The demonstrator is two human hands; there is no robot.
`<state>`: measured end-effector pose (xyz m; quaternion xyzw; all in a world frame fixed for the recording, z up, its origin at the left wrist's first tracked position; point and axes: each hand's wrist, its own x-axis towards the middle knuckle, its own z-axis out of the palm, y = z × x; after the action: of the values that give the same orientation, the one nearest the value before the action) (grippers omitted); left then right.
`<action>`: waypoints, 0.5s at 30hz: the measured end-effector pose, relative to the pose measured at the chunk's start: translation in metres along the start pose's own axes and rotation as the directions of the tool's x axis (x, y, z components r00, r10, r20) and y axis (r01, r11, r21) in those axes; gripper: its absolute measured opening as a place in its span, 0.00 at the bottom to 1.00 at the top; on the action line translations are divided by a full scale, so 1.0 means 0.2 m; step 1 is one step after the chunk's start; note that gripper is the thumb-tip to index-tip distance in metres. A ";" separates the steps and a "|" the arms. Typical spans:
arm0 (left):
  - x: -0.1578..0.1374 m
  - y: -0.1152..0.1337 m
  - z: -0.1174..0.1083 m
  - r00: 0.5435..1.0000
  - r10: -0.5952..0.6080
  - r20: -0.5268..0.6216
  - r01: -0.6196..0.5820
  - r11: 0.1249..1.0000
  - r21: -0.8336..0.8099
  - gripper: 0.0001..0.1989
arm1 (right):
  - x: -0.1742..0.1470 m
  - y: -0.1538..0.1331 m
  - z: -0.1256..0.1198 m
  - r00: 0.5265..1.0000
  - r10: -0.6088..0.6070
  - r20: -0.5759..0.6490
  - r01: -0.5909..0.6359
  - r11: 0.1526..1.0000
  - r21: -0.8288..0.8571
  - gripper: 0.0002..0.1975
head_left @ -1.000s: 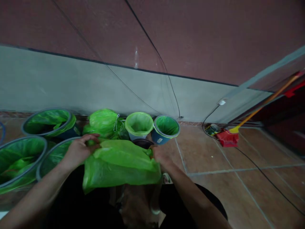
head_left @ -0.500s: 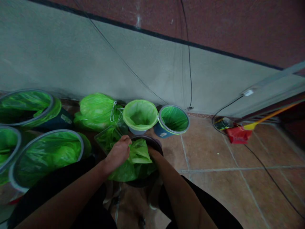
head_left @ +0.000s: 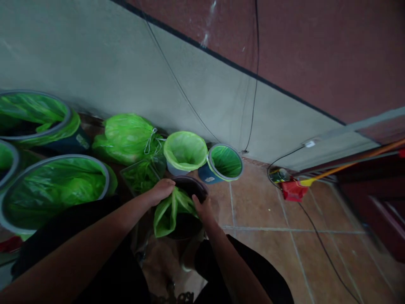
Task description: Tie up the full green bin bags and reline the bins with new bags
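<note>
A thin green plastic bag [head_left: 167, 214] hangs over the left part of a dark round trash bin [head_left: 193, 184] between my legs. My left hand [head_left: 163, 191] is closed on the bag's upper edge at the bin's left rim. On the other side, my right hand [head_left: 203, 207] pinches the bag's right edge, thumb up, over the bin's opening; some of its fingers are hidden. The bag is bunched and folded between both hands, with one loop drooping over the near left rim. Part of the bin's dark inside shows below it.
Behind stand a pale bin [head_left: 186, 152] and a blue bin [head_left: 225, 162], both green-lined. A tied green bag [head_left: 126, 137] and a basket of green bags [head_left: 139, 177] are left, beside larger lined bins [head_left: 109, 181]. Right are a red dustpan [head_left: 293, 191] and a floor cable [head_left: 322, 240].
My right hand has come up out of the bin's inside to its right rim area. The bag has been gathered up from the near rim and now hangs bunched. The view has tilted.
</note>
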<state>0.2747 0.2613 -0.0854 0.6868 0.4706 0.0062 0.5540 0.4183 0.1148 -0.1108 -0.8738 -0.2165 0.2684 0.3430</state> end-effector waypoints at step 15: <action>-0.02 -0.05 -0.02 0.990 0.123 -0.074 -0.078 0.893 0.443 0.14 | -0.32 -0.06 0.16 0.993 -0.081 0.085 0.092 0.987 -0.135 0.11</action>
<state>0.2641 0.2612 -0.0906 0.8161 0.4510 -0.0371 0.3596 0.3464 0.1030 -0.1013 -0.8739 -0.2858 0.2718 0.2842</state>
